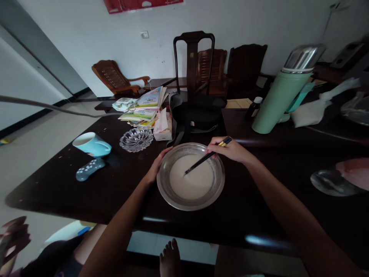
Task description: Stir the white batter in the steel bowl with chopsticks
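Note:
A round metal bowl (219, 181) of pale batter sits on the dark table in front of me. My left hand (155, 166) curls against the bowl's left rim and grips it. My right hand (229, 149) is closed on a pair of dark chopsticks (206, 157) with gold tops. Their tips dip into the batter near the bowl's middle.
A light blue mug (91, 144), a grey-blue remote (89, 168) and a glass ashtray (136, 139) lie at the left. A stack of books (147, 107), a black bag (196, 113) and a green thermos (284, 92) stand behind. Wooden chairs line the wall. My bare foot (170, 257) shows under the table edge.

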`<move>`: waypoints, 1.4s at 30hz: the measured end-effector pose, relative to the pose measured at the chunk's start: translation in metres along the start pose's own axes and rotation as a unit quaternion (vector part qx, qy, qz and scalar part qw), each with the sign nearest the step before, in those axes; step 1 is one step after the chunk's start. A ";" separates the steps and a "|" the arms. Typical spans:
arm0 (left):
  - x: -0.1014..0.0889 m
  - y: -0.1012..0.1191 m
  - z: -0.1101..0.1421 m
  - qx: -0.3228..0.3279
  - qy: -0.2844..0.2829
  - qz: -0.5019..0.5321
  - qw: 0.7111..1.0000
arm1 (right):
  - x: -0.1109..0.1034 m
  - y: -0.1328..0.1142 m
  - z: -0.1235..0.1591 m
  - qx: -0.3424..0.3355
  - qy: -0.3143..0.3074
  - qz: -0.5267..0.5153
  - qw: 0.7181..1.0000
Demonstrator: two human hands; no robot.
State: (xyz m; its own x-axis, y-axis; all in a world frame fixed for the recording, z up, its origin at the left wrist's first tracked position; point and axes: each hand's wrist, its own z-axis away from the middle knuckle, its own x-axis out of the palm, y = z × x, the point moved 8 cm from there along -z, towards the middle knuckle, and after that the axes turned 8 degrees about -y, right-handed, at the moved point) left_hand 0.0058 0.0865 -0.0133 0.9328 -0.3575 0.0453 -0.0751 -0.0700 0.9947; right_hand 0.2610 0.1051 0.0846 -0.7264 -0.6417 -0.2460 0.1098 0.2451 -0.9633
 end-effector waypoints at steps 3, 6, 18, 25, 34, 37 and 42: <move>0.000 0.000 0.000 0.000 -0.002 -0.007 1.000 | -0.016 -0.002 0.004 0.008 0.049 0.031 0.998; -0.002 -0.001 0.000 0.000 -0.011 -0.027 1.000 | -0.013 -0.004 0.006 0.017 0.016 0.048 0.999; 0.006 0.006 0.003 -0.001 -0.003 0.003 1.000 | -0.021 -0.009 0.010 0.004 0.011 0.119 0.993; -0.001 0.000 0.000 -0.001 -0.005 -0.011 1.000 | 0.004 -0.010 0.003 -0.021 -0.048 0.090 0.995; 0.001 0.002 0.000 -0.001 -0.007 -0.014 1.000 | -0.003 -0.015 0.010 -0.004 -0.055 0.100 0.993; 0.003 0.003 0.002 -0.004 -0.003 -0.007 1.000 | 0.006 -0.013 0.006 -0.015 -0.063 0.090 0.994; 0.010 0.007 0.004 -0.008 -0.002 0.016 1.000 | -0.016 -0.011 0.010 -0.004 0.015 0.110 0.994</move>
State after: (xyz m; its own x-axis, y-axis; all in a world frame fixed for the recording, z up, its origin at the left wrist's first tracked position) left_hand 0.0127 0.0784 -0.0061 0.9289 -0.3623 0.0768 -0.0989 -0.0428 0.9942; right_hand 0.2779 0.1056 0.0985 -0.7050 -0.5509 -0.4467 0.2625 0.3824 -0.8859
